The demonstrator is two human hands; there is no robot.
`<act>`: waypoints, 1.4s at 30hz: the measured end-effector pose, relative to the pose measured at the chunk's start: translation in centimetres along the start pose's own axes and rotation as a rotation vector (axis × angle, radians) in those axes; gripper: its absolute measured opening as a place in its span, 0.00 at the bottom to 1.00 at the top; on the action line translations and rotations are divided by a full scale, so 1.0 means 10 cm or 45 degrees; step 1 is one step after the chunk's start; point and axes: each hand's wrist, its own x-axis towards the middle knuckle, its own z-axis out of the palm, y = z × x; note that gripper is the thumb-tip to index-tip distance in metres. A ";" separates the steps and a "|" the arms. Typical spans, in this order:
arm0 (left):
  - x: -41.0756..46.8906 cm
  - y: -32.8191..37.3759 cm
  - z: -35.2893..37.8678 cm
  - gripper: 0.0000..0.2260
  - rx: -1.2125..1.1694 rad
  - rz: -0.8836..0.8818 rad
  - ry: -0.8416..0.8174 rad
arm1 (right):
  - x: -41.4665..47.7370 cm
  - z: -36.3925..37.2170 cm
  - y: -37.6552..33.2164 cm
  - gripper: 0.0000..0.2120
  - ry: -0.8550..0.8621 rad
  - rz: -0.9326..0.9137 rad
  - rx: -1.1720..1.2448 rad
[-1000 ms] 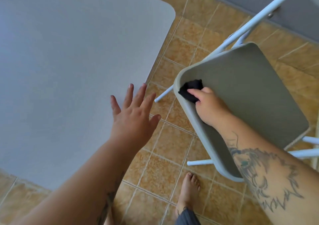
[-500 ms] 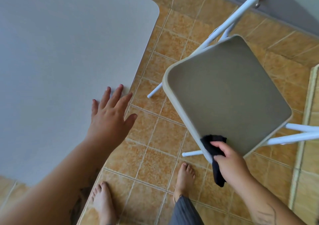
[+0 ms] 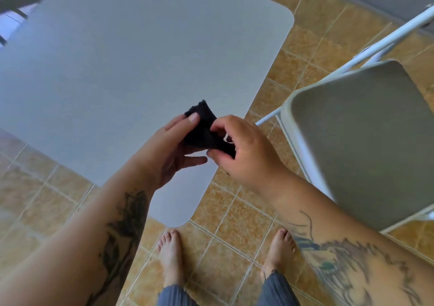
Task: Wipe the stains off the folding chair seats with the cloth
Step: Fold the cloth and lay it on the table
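A small black cloth (image 3: 203,127) is held between both hands above the near edge of the grey table. My left hand (image 3: 168,150) pinches its upper left part with thumb on top. My right hand (image 3: 246,150) grips its lower right end, fingers curled around it. The folding chair seat (image 3: 361,136), grey-green with a pale rim, stands to the right on white metal legs, and neither hand touches it. No stain shows on the seat from here.
A large grey table (image 3: 112,71) with rounded corners fills the left and middle. The chair's white frame tube (image 3: 385,40) rises toward the upper right. Tan floor tiles (image 3: 230,216) lie below, with my bare feet (image 3: 171,254) near the bottom.
My right hand lifted the cloth off the chair seat's near edge and brought it left over the table. My left hand left the table surface and took hold of the cloth too.
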 end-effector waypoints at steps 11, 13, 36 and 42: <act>-0.37 -0.20 -0.38 0.12 -0.266 0.128 0.005 | -0.20 0.14 -0.07 0.19 -0.381 1.065 1.287; -0.42 -0.19 -0.46 0.11 -0.210 0.146 0.044 | -0.24 0.21 -0.14 0.11 -0.339 0.977 1.324; -0.46 -0.50 -0.91 0.24 1.321 0.089 0.673 | -0.44 1.17 -0.44 0.06 0.031 0.834 0.303; -0.43 -0.57 -0.99 0.26 1.272 0.034 0.746 | -0.37 1.20 -0.45 0.10 -0.008 0.723 -0.107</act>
